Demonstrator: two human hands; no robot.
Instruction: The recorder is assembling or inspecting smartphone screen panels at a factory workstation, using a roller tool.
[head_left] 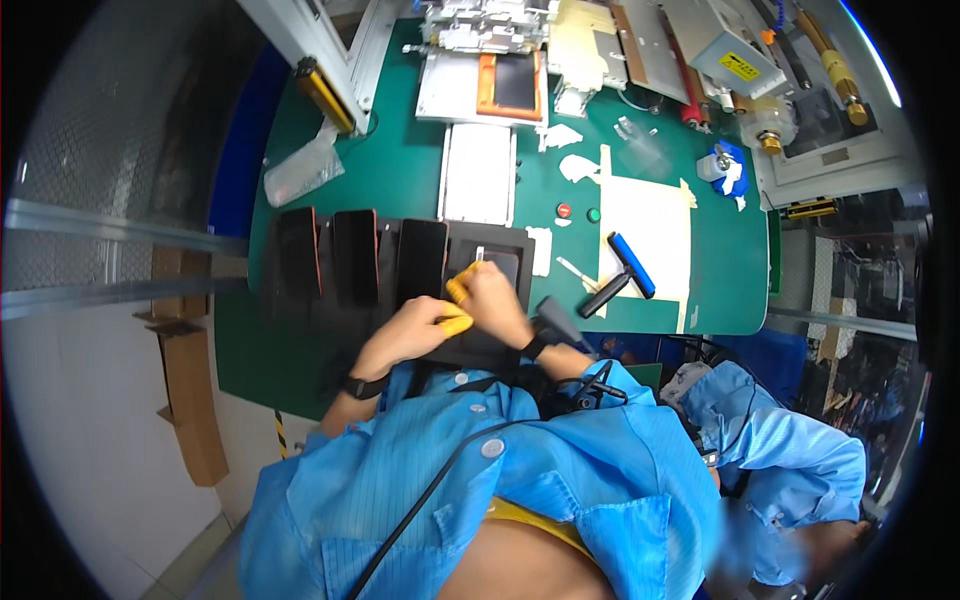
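My left hand [410,330] and my right hand [495,300] meet over a black square fixture [500,262] at the near edge of the green mat [400,170]. Both hands wear yellow finger cots on some fingertips. My right hand pinches a small pale strip or tab [478,256] at the fixture's top. My left hand rests against the fixture's lower left edge, thumb and forefinger together. What lies under the hands is hidden.
Three dark phone-like slabs [355,255] stand in a row left of the fixture. A white tray [478,172] lies behind it, a machine [490,60] farther back. A blue-headed roller [620,272] rests on a pale sheet [645,230] at right.
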